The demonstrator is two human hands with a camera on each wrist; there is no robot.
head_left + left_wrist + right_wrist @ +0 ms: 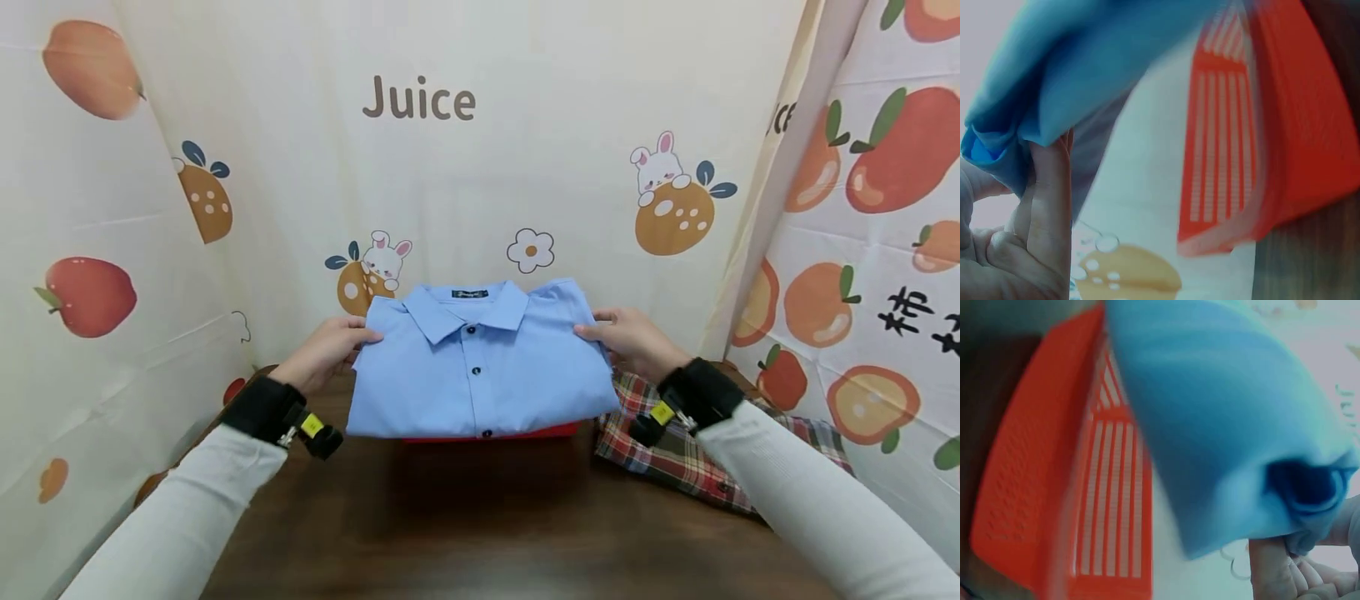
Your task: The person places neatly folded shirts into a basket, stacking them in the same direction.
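A folded light-blue collared shirt (480,367) with dark buttons hangs between my hands, collar at the far side. My left hand (333,350) pinches its left edge, thumb on top and fingers beneath. On the opposite edge my right hand (630,337) grips the cloth the same way. Below the shirt stands a red slotted plastic basket (1310,125), apart from the cloth in both wrist views. From the head only a thin strip of the basket's red rim shows under the shirt; its inside is mostly hidden.
A folded plaid shirt (675,467) lies on the dark wooden table (465,533) at the right, partly beneath my right forearm. Fruit-printed cloth curtains (480,183) enclose the back and both sides of the table.
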